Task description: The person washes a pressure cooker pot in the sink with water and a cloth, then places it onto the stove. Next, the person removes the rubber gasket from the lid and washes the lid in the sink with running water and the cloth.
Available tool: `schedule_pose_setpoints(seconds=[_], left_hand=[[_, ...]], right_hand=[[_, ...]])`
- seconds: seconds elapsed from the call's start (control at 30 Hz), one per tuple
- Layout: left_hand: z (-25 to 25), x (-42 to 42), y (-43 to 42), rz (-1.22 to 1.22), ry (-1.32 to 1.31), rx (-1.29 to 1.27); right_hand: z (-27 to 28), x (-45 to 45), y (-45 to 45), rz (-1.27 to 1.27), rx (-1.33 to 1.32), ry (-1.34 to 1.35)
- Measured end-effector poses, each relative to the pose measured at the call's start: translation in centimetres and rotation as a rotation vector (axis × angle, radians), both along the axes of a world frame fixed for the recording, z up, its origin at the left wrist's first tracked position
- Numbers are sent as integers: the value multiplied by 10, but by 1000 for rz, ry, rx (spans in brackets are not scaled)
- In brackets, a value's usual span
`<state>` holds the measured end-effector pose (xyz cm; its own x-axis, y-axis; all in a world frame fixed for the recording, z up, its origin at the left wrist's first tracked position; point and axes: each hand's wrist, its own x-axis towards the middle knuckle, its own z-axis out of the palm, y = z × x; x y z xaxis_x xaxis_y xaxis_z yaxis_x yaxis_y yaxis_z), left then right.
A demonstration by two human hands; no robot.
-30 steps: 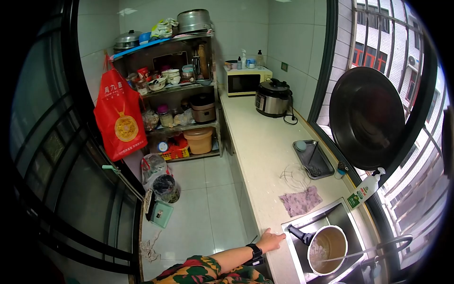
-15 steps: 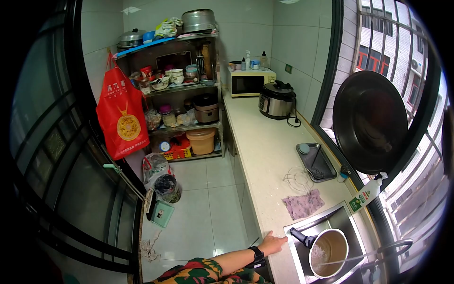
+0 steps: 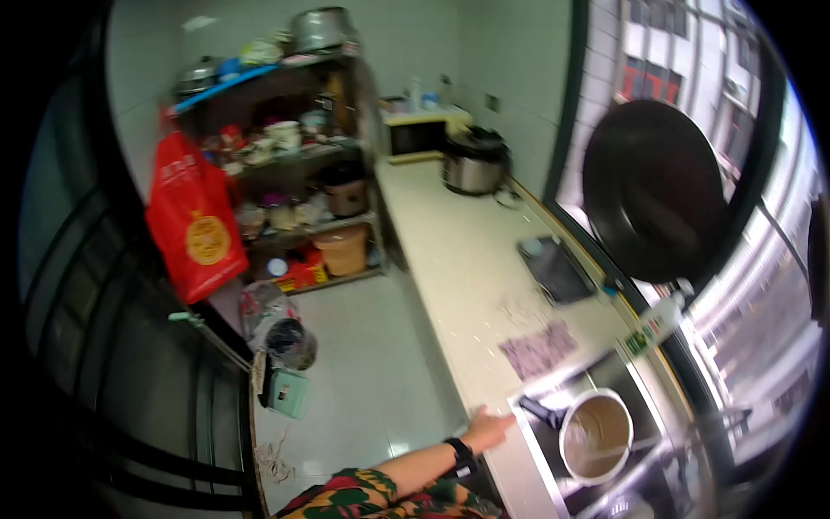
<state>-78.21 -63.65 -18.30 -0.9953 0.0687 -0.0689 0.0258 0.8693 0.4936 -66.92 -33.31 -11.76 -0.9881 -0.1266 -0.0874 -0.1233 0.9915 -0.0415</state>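
Pot: round, pale-rimmed, beige inside [image 3: 596, 424], it stands in the stainless-steel sink [image 3: 538, 454], mouth up, its long black handle [image 3: 541, 412] angled toward the near counter edge.
Water: a thin stream from the blurred metal tap [image 3: 735, 419] reaches the pot; the step in hand seems to be running water into it.
Left hand: bare, with a black wristband [image 3: 460, 457], the left hand [image 3: 489, 431] rests at the cream counter [image 3: 424, 233] edge just beside the sink, fingers loosely extended, grasping nothing that shows.
Right hand: out of view, so its state cannot be told.
Handle: by judgement, any lift calls for a firm, level grip here, since water adds weight and could slop.
Cloth: crumpled and purple-patterned [image 3: 538, 348], it lies on the counter near the sink, with a dark rectangular tray [image 3: 562, 281] beyond.
Bottle: white, green-labelled [image 3: 653, 327], it leans by the window side of the sink.
Change: compared with the earlier frame, the view is tilted and blurred; pot and left hand keep their places relative to the sink.
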Motion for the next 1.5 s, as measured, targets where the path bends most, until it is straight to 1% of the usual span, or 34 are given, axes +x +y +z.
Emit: schedule_pose_setpoints(seconds=[0.03,0.07,0.1,0.2,0.23,0.27,0.3,0.37,0.47,0.53,0.57,0.6,0.67,0.7,0.73,0.8,0.83,0.87,0.9,0.97,1.0,1.07,1.1,1.13,1.17,1.2,1.23,1.27,1.3,1.37,1.4,1.47,1.5], left_hand=[[-2,1,-1,-23,-33,13],[-4,2,-2,-40,-43,-36],[-6,2,-3,-58,-53,-86],[-20,1,-9,-46,47,-41],[-13,0,-10,-51,17,-42],[-1,1,-11,-45,-2,-47],[7,2,-8,-88,-8,-37],[19,1,-8,-40,-80,-58],[14,1,-10,-42,-93,-67],[14,2,-12,-70,-109,-72],[16,0,-13,-83,-122,-73],[18,-4,-15,-112,-119,-72],[28,-13,-19,-116,-271,11],[45,-19,-16,-81,-314,85],[43,-26,-14,-115,-315,84],[40,-42,-8,-34,-253,312],[42,-50,-2,-83,-142,374],[43,-59,6,-107,-147,374],[44,-69,14,-110,-119,414],[39,-79,30,-110,-93,460],[31,-85,38,-131,-34,421],[21,-101,53,-159,95,334],[23,-108,62,-180,53,311],[28,-112,70,-135,-38,320],[29,-112,80,-94,28,288],[35,-116,86,-120,-38,314],[27,-118,90,-65,-121,336],[27,-117,95,-8,-153,274],[23,-121,97,-11,-212,175],[12,-128,99,-6,-250,106],[6,-131,100,-15,-298,49],[15,-136,103,-1,-369,17],[14,-140,103,9,-388,26]], right_hand=[[1,-4,0,-59,-57,-27],[-4,-7,-1,-45,-157,48],[-1,-8,-3,-88,-199,23],[-35,26,21,-365,8,46],[-36,23,21,-405,7,-19],[-33,24,19,-385,53,-2],[-33,23,19,-410,62,-26],[-30,22,18,-445,59,-43],[-29,23,16,-459,42,-59],[-22,21,20,-411,48,-143],[-5,9,27,-482,-98,-357],[11,2,32,-508,-228,-336],[44,-16,36,-552,-431,-183],[55,-26,38,-557,-489,-65],[64,-36,41,-559,-542,56],[65,-60,52,-630,-685,217],[61,-72,61,-581,-684,280],[55,-84,71,-529,-682,340],[51,-96,79,-546,-676,348],[43,-119,94,-786,-1089,211],[37,-129,106,-812,-1106,222],[23,-152,135,-944,-1167,251],[16,-165,154,-984,-1186,284],[3,-181,174,-999,-1214,293],[-13,-198,194,-973,-1251,313],[-27,-210,218,-876,-1293,332],[-43,-224,239,-750,-1345,342],[-61,-237,260,-579,-1403,345],[-76,-249,276,-402,-1459,350],[-100,-272,302,-65,-1587,359],[-120,-284,323,-225,-1530,402],[-150,-299,355,-548,-1368,487],[-149,-297,356,-548,-1740,461]])
